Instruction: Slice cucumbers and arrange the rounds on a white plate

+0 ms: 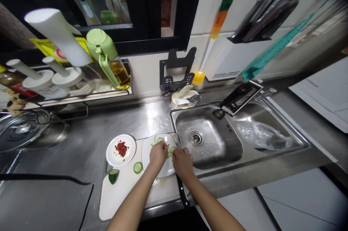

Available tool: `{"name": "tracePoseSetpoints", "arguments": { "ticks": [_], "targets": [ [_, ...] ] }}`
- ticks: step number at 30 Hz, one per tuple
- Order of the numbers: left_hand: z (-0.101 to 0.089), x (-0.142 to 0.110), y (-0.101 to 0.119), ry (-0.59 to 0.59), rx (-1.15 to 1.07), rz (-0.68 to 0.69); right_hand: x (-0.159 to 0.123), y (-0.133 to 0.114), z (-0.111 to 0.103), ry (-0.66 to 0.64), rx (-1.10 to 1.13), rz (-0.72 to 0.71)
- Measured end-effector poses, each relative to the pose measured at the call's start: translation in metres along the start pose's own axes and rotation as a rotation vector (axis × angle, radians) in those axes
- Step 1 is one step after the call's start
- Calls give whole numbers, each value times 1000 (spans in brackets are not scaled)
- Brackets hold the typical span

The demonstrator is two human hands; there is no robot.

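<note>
Cucumber slices [161,140] on the plate [146,152], lower centre of frame, probably need light touch; left hand [157,156] and right hand [183,162] curl fingers, pinching I cannot tell.

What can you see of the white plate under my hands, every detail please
The plate is round, white and smooth, perhaps ceramic. It lies face up on the white cutting board, left of the sink basin. Pale, green-edged cucumber slices lie on its far half and middle. The left hand and right hand are over it, hiding part of its surface; whether they touch the plate itself can't be told.
</note>
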State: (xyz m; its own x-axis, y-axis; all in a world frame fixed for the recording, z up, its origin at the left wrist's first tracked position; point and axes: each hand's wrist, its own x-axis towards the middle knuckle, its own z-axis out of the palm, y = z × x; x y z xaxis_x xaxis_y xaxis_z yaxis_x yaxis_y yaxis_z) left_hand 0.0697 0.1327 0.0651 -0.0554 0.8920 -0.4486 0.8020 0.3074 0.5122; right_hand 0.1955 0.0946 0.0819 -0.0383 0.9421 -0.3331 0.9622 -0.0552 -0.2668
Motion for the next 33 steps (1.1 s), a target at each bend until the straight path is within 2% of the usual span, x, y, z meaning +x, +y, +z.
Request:
{"name": "tracePoseSetpoints", "arguments": {
  "ticks": [18,23,27,33],
  "targets": [
    [0,-6,2,47,22,13,-1,-1,1,1,-13,1],
    [-10,-16,-3,101,-30,59,-7,-4,-7,12,32,6],
    [-26,-33,-26,176,-73,28,-15,-7,-10,5,43,-17],
    [-39,-67,-93,299,-102,-163,-28,-16,-3,-17,69,-107]
  ]
}}
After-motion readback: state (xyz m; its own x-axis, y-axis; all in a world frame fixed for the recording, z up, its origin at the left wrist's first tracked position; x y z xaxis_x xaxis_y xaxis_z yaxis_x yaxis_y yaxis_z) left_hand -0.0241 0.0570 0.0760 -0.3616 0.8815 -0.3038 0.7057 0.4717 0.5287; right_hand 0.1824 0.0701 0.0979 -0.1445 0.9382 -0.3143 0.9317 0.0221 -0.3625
